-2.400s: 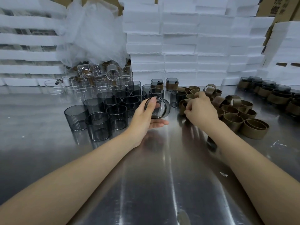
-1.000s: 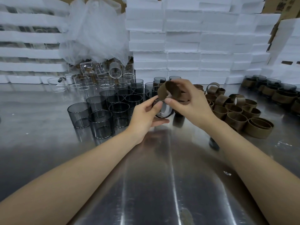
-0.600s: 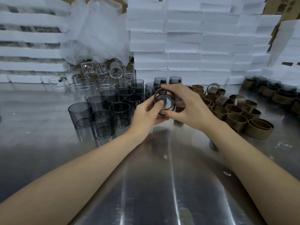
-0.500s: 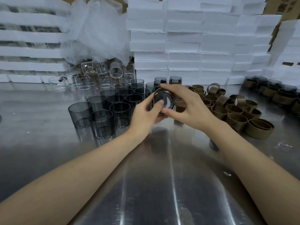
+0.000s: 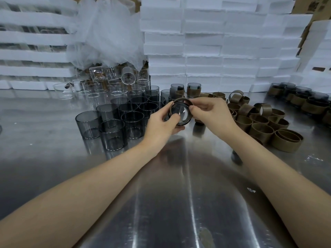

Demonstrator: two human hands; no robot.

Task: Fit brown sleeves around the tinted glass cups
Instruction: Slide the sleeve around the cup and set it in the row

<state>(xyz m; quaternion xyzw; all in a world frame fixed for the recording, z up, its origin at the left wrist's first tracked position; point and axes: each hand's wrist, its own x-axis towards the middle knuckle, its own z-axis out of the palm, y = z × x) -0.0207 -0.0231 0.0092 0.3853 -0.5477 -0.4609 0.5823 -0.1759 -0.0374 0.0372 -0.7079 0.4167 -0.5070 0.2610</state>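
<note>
Change: sleeve, loose in my right hand moments ago, now rings cup at end facing me, in air just left of sleeve pile. My left hand grips cup, right pinches sleeve rim. Next, probably: slide it fully on.

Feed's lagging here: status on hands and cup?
Left hand grips tinted cup. Right hand pinches brown sleeve onto its near end. Nothing in the way.

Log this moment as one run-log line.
step: sleeve onto cup | left hand: holds cup | right hand: pinches sleeve | bare cups: left | loose sleeves: right
</note>
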